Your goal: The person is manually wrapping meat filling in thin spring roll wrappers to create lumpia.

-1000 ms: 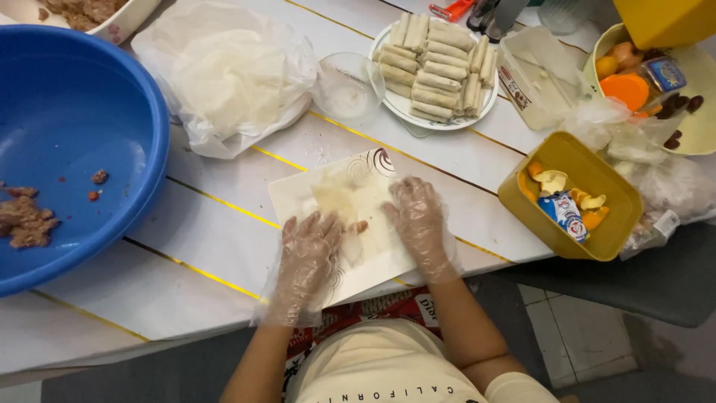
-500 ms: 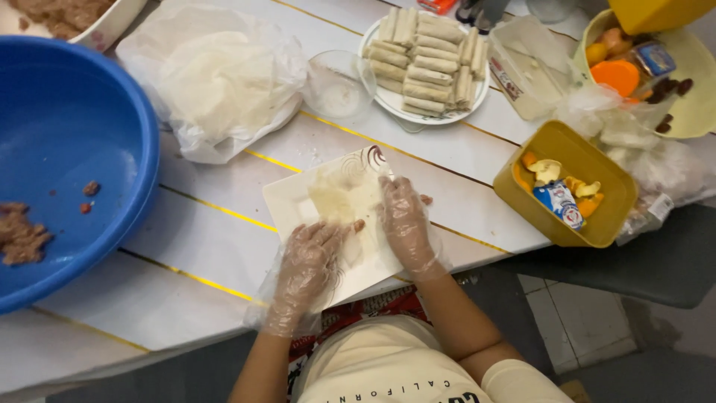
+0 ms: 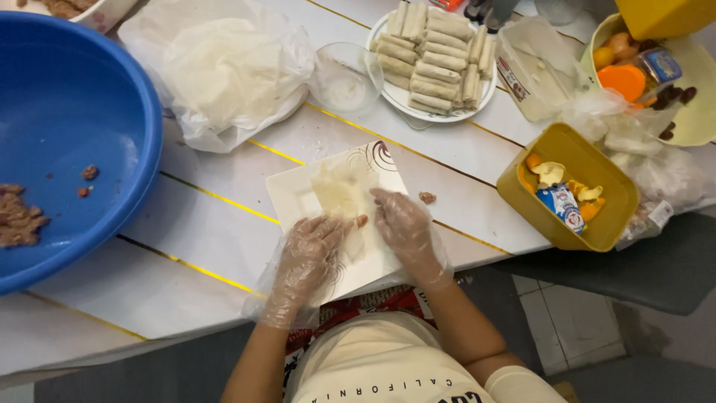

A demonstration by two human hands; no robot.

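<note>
A thin pale wrapper [image 3: 339, 195] with brown filling lies on a square white plate [image 3: 294, 198] at the table's near edge. My left hand [image 3: 309, 250], in a clear plastic glove, presses on the near left part of the wrapper. My right hand [image 3: 403, 227], also gloved, holds its near right edge, folding it over the filling [image 3: 361, 221]. A crumb of filling [image 3: 427, 198] lies on the table just right of the plate.
A big blue basin [image 3: 112, 149] with minced filling sits at the left. A plastic bag of wrappers [image 3: 224, 71], a small glass bowl [image 3: 344, 75] and a plate of finished rolls [image 3: 432, 52] stand behind. A yellow tub [image 3: 522, 198] of scraps is at the right.
Both hands have drawn closer together over the wrapper and rolled its near edge over the filling. The view has shifted slightly.
</note>
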